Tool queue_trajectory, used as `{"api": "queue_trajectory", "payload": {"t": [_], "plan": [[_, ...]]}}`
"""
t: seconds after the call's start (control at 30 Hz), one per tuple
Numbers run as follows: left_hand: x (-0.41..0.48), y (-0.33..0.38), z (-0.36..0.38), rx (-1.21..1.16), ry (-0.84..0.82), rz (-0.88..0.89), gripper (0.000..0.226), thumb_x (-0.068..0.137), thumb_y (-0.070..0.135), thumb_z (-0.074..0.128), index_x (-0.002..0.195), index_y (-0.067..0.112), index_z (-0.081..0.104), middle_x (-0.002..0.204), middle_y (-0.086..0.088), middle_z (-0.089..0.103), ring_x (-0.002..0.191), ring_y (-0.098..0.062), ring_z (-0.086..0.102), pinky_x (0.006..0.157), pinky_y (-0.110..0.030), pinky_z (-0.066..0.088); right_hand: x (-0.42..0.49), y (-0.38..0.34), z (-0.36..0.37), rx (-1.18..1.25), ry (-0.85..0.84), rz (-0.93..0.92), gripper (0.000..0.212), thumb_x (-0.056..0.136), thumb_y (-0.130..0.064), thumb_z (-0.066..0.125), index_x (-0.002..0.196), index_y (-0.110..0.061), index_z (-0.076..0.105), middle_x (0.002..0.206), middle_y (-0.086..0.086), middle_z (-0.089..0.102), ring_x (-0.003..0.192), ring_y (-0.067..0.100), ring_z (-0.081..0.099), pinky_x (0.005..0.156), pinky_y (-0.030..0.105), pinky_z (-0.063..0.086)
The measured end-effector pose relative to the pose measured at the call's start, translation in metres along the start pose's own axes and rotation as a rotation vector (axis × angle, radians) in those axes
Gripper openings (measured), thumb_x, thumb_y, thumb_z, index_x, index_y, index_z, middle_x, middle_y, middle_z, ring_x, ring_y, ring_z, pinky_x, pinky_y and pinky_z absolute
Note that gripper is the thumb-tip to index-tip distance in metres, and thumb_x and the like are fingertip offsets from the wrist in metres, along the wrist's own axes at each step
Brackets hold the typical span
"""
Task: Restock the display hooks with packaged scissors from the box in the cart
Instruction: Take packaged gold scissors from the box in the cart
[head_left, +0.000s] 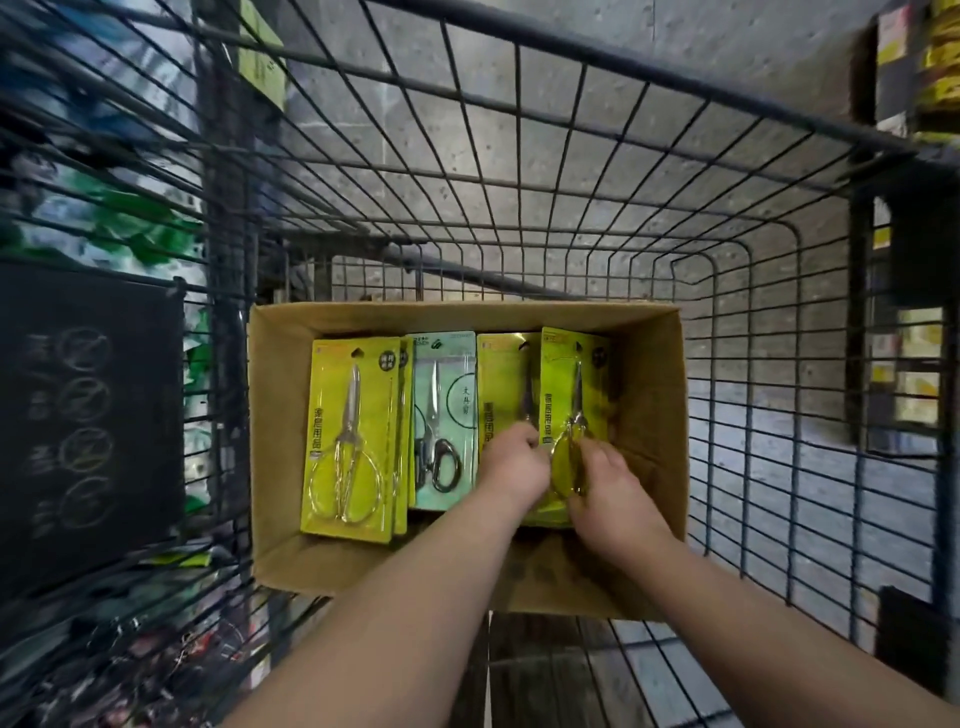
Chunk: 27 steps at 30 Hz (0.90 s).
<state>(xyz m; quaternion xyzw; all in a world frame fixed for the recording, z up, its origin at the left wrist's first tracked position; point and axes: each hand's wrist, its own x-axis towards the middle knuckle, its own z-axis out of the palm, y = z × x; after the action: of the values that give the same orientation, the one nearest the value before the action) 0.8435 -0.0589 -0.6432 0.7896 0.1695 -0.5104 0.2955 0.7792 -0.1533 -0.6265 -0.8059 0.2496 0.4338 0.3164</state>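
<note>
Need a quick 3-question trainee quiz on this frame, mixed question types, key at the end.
1. True or false: the left hand and the right hand both have a grip on the right yellow packs.
2. The teal pack lies: A) between the left yellow stack and the right yellow packs; B) on the floor outside the box; C) on a display hook.
3. Fill in: the cardboard box sits inside a wire ____.

Key: 1 true; 2 A; 3 cart.
</note>
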Motion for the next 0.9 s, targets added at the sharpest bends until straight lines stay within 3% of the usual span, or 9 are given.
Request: {"api": "queue_trajectory", "payload": {"t": [0.1,0.23,0.3,0.33,0.43,0.53,0.73,0.83,0.9], "plan": [[-0.005,-0.011,-0.007,-0.059,0.031,0.039,0.021,0.098,0.018,0.046,0.116,0.011,0.055,0.101,-0.009,0.057,0.081,-0.023,0.054,0.066,-0.029,0.041,-0.004,-0.002,-0.002,0.012,0.020,-0.031,0.067,0.087,-0.010,0.051,0.147,-0.020,0.023,0.154,0.009,0.023,0.139,0.027,0.029,0.115,0.037,0.027],[-0.014,-0.027,-0.023,-0.191,0.059,0.050,0.014,0.098,0.012,0.043,0.108,0.015,0.053,0.095,-0.007,0.056,0.067,-0.015,0.047,0.058,-0.027,0.038,-0.011,-0.010,-0.004,0.124,0.037,0.029,0.072,0.092,-0.020,0.054,0.150,-0.018,0.013,0.154,0.008,0.024,0.137,0.027,0.035,0.112,0.037,0.032],[-0.020,-0.033,-0.033,-0.311,0.004,0.014,0.023,0.098,0.012,0.046,0.118,0.014,0.055,0.109,-0.003,0.060,0.082,-0.016,0.057,0.071,-0.026,0.049,-0.013,-0.018,-0.006,0.256,0.051,0.072,0.074,0.092,-0.026,0.056,0.150,-0.020,0.012,0.149,0.008,0.034,0.131,0.027,0.043,0.108,0.038,0.037],[-0.023,-0.035,-0.039,-0.355,-0.026,-0.004,0.027,0.097,0.014,0.048,0.122,0.012,0.056,0.116,-0.005,0.062,0.095,-0.022,0.061,0.084,-0.034,0.053,-0.013,-0.022,-0.007,0.355,0.062,0.096,0.073,0.091,-0.027,0.058,0.150,-0.020,0.014,0.146,0.008,0.040,0.128,0.027,0.047,0.106,0.038,0.040],[-0.031,-0.040,-0.052,-0.395,-0.063,-0.047,0.031,0.096,0.016,0.052,0.126,0.011,0.056,0.124,-0.009,0.061,0.111,-0.028,0.059,0.098,-0.047,0.049,-0.012,-0.031,-0.012,0.611,0.094,0.196,0.065,0.089,-0.017,0.062,0.145,-0.013,0.029,0.133,0.011,0.054,0.116,0.028,0.057,0.096,0.036,0.048],[-0.038,-0.043,-0.064,-0.326,0.008,0.025,0.014,0.094,0.014,0.054,0.106,0.015,0.062,0.111,-0.006,0.063,0.103,-0.023,0.059,0.093,-0.041,0.050,-0.014,-0.036,-0.013,0.628,0.067,0.199,0.044,0.088,-0.011,0.061,0.129,-0.009,0.048,0.123,0.013,0.061,0.107,0.029,0.062,0.094,0.045,0.050],[-0.031,-0.075,-0.105,-0.177,0.418,0.022,0.026,0.095,0.010,0.050,0.120,0.012,0.057,0.120,-0.009,0.058,0.098,-0.029,0.061,0.083,-0.037,0.053,-0.021,-0.039,-0.012,0.659,0.074,0.186,0.037,0.092,-0.009,0.055,0.128,-0.012,0.048,0.121,0.011,0.058,0.101,0.025,0.058,0.093,0.045,0.050],[-0.027,-0.090,-0.122,-0.106,0.476,-0.017,0.029,0.094,0.009,0.052,0.123,0.013,0.054,0.132,-0.007,0.046,0.075,-0.007,0.049,0.060,-0.017,0.039,-0.023,-0.033,-0.011,0.683,0.147,0.200,0.038,0.092,-0.011,0.055,0.129,-0.012,0.047,0.123,0.012,0.058,0.108,0.030,0.058,0.097,0.050,0.048],[-0.026,-0.094,-0.125,-0.058,0.475,-0.030,0.032,0.094,0.011,0.052,0.126,0.015,0.052,0.135,-0.006,0.043,0.071,-0.005,0.044,0.054,-0.013,0.029,-0.025,-0.026,-0.014,0.701,0.220,0.209,0.033,0.092,-0.014,0.054,0.125,-0.016,0.049,0.118,0.011,0.060,0.107,0.031,0.059,0.096,0.053,0.048]]}}
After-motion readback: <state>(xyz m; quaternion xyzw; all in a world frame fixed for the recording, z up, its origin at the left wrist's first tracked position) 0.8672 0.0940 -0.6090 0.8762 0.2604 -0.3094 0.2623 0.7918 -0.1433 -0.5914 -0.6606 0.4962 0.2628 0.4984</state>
